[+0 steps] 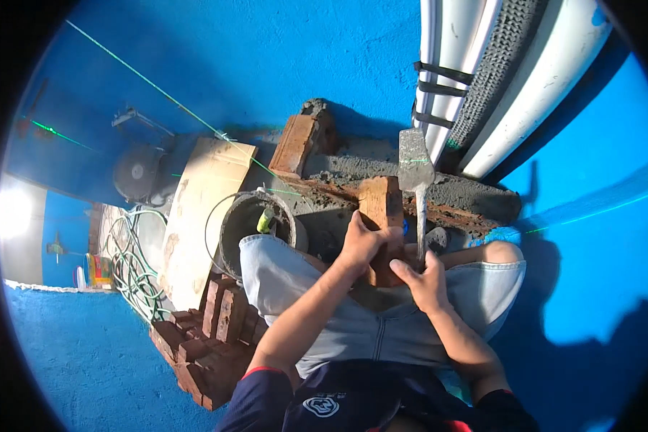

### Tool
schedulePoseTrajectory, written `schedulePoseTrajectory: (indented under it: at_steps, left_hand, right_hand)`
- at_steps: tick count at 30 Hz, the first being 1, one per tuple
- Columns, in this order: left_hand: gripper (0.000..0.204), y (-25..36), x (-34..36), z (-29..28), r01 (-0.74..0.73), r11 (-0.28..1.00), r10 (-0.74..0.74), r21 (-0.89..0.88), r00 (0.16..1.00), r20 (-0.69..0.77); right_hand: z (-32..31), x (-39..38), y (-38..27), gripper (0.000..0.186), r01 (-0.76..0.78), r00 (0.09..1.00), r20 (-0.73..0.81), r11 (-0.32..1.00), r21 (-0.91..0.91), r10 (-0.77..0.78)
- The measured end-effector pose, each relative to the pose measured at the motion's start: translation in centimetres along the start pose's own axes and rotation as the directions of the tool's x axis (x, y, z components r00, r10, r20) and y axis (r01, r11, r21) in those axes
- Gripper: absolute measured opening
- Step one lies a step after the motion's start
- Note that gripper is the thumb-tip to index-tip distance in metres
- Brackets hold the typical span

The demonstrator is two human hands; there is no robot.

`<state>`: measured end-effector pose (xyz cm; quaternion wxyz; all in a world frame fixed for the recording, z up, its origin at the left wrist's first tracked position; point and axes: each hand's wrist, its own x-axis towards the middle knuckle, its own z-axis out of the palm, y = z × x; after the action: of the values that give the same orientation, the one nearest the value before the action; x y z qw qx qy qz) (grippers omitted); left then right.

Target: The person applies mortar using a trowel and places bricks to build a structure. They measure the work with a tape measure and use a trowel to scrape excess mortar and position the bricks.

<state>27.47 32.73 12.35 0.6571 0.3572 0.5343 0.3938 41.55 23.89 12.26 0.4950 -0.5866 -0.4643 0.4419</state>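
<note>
Left hand (363,241) fingers grip a brick (383,216); right hand (426,282) holds a trowel (416,176)

Both bare forearms are reaching up from the lower edge and converging toward the middle. The left hand (363,241) is sitting slightly higher and further forward, its fingers curling closed in a grip, knuckles facing up. The right hand (426,281) is lying just beside it, nearly touching, fingers wrapping shut with the thumb pointing toward the left hand. Both elbows are bending, short dark sleeves showing at the upper arms.
</note>
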Motion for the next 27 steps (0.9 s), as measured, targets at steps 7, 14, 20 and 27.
schedulePoseTrajectory:
  at_steps: [7, 14, 20, 27]
  left_hand:
    - [0.022, 4.5, 1.7, -7.1, 0.291, 0.877, -0.207, -0.383, 0.947, 0.247]
    - [0.044, 12.3, 2.9, -15.9, -0.071, 0.878, 0.154, -0.474, 0.978, 0.14]
    - [0.046, 11.8, 2.4, -20.4, -0.242, 0.786, 0.286, -0.569, 0.958, -0.013]
    - [0.028, 10.5, 0.4, -24.8, -0.368, 0.746, 0.328, -0.556, 0.928, -0.174]
  right_hand:
    - [-0.9, 0.8, 0.7, 0.035, -0.465, 0.885, 0.269, 0.762, 0.45, 0.381]
    - [3.8, 3.5, -0.7, 0.017, -0.551, 0.818, 0.433, 0.735, 0.396, 0.379]
    - [9.7, 5.4, -2.8, 0.019, -0.597, 0.753, 0.222, 0.501, 0.626, 0.62]
    - [16.2, 8.6, -1.7, 0.016, -0.633, 0.767, 0.315, 0.573, 0.521, 0.56]
